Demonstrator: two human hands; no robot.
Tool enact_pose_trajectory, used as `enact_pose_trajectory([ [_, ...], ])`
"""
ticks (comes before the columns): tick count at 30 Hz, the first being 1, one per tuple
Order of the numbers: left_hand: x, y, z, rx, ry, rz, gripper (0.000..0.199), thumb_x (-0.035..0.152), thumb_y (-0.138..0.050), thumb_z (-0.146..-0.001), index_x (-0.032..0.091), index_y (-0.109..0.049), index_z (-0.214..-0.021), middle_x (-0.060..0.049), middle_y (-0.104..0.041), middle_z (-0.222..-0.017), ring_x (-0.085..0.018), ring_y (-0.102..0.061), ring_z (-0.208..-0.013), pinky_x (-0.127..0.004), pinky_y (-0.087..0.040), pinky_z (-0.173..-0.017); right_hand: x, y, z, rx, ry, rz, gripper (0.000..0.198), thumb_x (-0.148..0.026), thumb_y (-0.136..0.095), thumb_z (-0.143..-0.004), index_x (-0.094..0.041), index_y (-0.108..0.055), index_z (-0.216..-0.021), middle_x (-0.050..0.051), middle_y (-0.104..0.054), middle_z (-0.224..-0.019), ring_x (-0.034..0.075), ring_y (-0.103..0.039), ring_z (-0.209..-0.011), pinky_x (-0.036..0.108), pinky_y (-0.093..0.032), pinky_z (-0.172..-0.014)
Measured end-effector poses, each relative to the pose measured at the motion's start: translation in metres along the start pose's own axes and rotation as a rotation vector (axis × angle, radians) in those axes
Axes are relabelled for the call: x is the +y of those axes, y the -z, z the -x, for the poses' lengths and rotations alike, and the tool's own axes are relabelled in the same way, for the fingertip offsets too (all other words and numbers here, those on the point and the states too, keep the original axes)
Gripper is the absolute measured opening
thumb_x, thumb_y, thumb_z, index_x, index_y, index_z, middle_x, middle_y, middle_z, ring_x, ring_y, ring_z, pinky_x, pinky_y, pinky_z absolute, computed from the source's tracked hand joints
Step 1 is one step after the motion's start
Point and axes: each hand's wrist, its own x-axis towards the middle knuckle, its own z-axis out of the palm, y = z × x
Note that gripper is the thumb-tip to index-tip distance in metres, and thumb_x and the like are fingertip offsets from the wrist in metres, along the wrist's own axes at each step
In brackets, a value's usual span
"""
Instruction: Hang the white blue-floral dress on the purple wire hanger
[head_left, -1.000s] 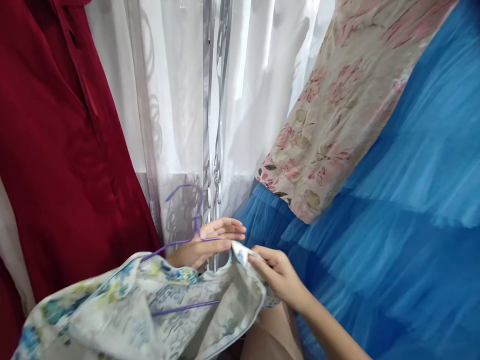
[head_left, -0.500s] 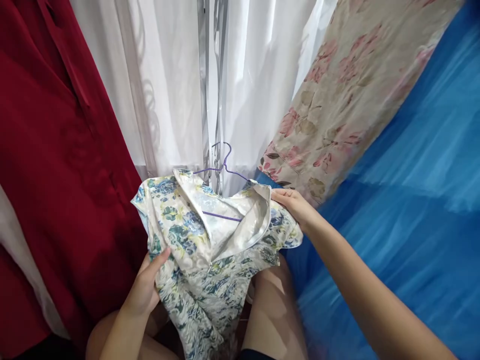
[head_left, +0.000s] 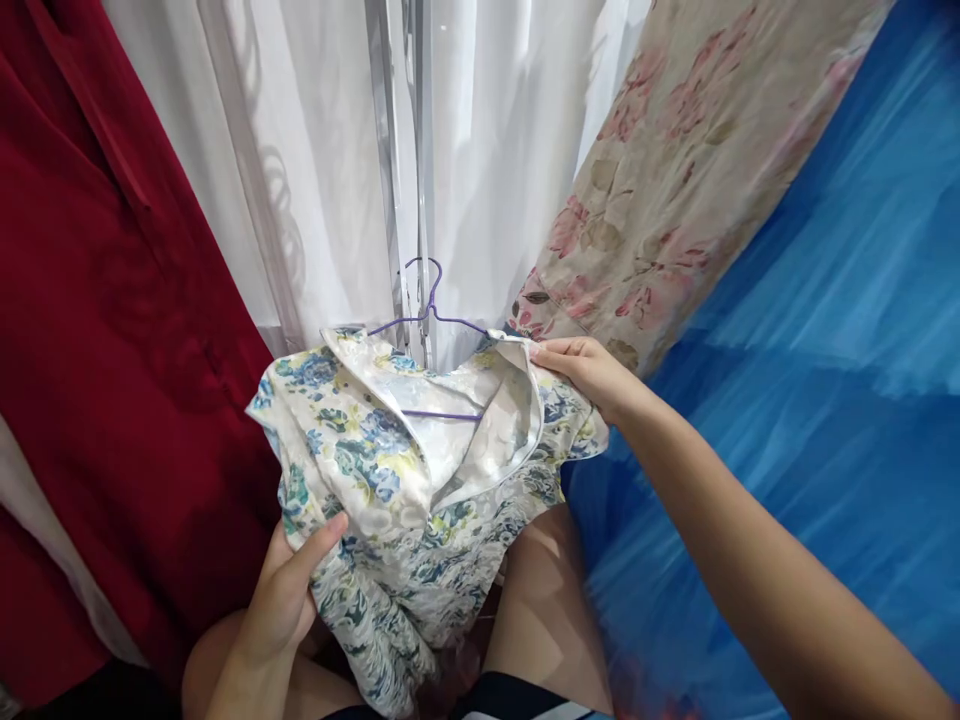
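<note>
A white dress with a blue, green and yellow floral print [head_left: 390,560] hangs on a purple hanger [head_left: 433,308] in front of me. The neckline gapes, and the hanger's lower bar shows inside it. My left hand [head_left: 289,590] grips the garment's side, thumb on top and fingers hidden behind the cloth. My right hand [head_left: 581,370] pinches the fabric at the shoulder on the right, beside the neckline edge. The hem falls between my legs.
White curtains [head_left: 495,150] hang behind the hanger, with grey strips down the middle. Red cloth [head_left: 127,330] is at the left. On the right hang a beige fabric with pink flowers [head_left: 637,220] and blue tulle-like cloth [head_left: 825,400]. My bare thighs [head_left: 551,610] flank the dress.
The dress, hanger and right hand sit slightly higher and a little further left in view, and the background has shifted left too. Both hands keep their hold.
</note>
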Motion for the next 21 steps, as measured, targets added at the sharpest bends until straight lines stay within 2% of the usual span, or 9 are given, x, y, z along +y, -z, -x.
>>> enact_pose_trajectory([
  [3, -0.016, 0.01, 0.008, 0.083, 0.117, -0.012, 0.082, 0.027, -0.091, -0.04, 0.024, -0.066, -0.119, -0.004, -0.076, -0.094, -0.034, -0.069, -0.102, -0.037, -0.06, -0.082, -0.004, 0.006, 0.009, -0.164, -0.025, 0.138, 0.035, -0.049, -0.077, -0.073, -0.015, -0.076, -0.082, 0.005, -0.071, -0.066, 0.015, -0.058, -0.05, 0.026, -0.043, -0.048],
  [5, -0.035, 0.017, 0.016, 0.097, 0.201, -0.015, 0.078, 0.028, -0.091, -0.04, 0.023, -0.067, -0.114, -0.005, -0.076, -0.094, -0.034, -0.069, -0.101, -0.038, -0.06, -0.081, 0.005, 0.0, 0.021, -0.102, 0.078, 0.232, 0.031, -0.046, -0.074, -0.076, -0.016, -0.076, -0.084, 0.006, -0.072, -0.074, 0.019, -0.062, -0.061, 0.029, -0.047, -0.055],
  [6, -0.046, 0.02, 0.02, 0.098, 0.224, -0.015, 0.073, 0.029, -0.091, -0.043, 0.022, -0.067, -0.112, -0.005, -0.076, -0.096, -0.034, -0.069, -0.103, -0.038, -0.06, -0.084, 0.014, -0.007, 0.03, 0.031, 0.181, 0.274, 0.026, -0.042, -0.074, -0.076, -0.017, -0.075, -0.084, 0.006, -0.072, -0.078, 0.02, -0.063, -0.068, 0.031, -0.049, -0.06],
  [9, -0.076, 0.023, 0.031, 0.135, 0.246, 0.001, 0.056, 0.031, -0.087, -0.055, 0.022, -0.066, -0.106, -0.007, -0.075, -0.102, -0.032, -0.065, -0.113, -0.04, -0.055, -0.095, 0.059, -0.046, 0.069, 0.636, 0.493, 0.306, 0.015, -0.032, -0.072, -0.079, -0.021, -0.071, -0.09, 0.007, -0.069, -0.094, 0.025, -0.061, -0.09, 0.037, -0.049, -0.079],
  [11, -0.09, 0.022, 0.036, 0.17, 0.25, 0.003, 0.051, 0.032, -0.086, -0.058, 0.023, -0.065, -0.103, -0.008, -0.074, -0.104, -0.031, -0.063, -0.117, -0.04, -0.052, -0.1, 0.097, -0.079, 0.097, 0.893, 0.515, 0.229, 0.013, -0.031, -0.068, -0.083, -0.023, -0.066, -0.093, 0.008, -0.064, -0.101, 0.027, -0.058, -0.098, 0.04, -0.045, -0.088],
  [12, -0.094, 0.022, 0.038, 0.178, 0.246, -0.005, 0.05, 0.033, -0.086, -0.058, 0.022, -0.065, -0.102, -0.008, -0.074, -0.104, -0.032, -0.062, -0.118, -0.041, -0.05, -0.102, 0.115, -0.096, 0.109, 0.896, 0.454, 0.156, 0.01, -0.032, -0.065, -0.086, -0.024, -0.063, -0.092, 0.007, -0.061, -0.096, 0.026, -0.057, -0.094, 0.039, -0.045, -0.086],
  [13, -0.096, 0.021, 0.039, 0.175, 0.24, -0.019, 0.051, 0.034, -0.087, -0.057, 0.021, -0.066, -0.101, -0.009, -0.074, -0.104, -0.032, -0.062, -0.118, -0.041, -0.049, -0.103, 0.132, -0.111, 0.119, 0.776, 0.339, 0.095, 0.01, -0.034, -0.062, -0.089, -0.024, -0.06, -0.091, 0.005, -0.06, -0.089, 0.025, -0.057, -0.087, 0.037, -0.045, -0.081],
  [17, -0.094, 0.021, 0.043, 0.137, 0.21, -0.07, 0.06, 0.04, -0.09, -0.053, 0.017, -0.067, -0.103, -0.012, -0.074, -0.106, -0.035, -0.062, -0.117, -0.044, -0.046, -0.106, 0.167, -0.154, 0.132, -0.001, -0.012, -0.009, 0.029, -0.048, -0.052, -0.094, -0.022, -0.058, -0.082, 0.002, -0.059, -0.075, 0.021, -0.055, -0.07, 0.032, -0.042, -0.065],
  [21, -0.089, 0.019, 0.048, 0.171, 0.169, -0.064, 0.063, 0.045, -0.088, -0.054, 0.019, -0.068, -0.108, -0.01, -0.074, -0.108, -0.034, -0.06, -0.12, -0.042, -0.047, -0.105, 0.163, -0.164, 0.127, -0.16, -0.053, -0.024, 0.042, -0.052, -0.041, -0.098, -0.02, -0.057, -0.076, 0.001, -0.059, -0.069, 0.017, -0.052, -0.063, 0.029, -0.039, -0.063],
])
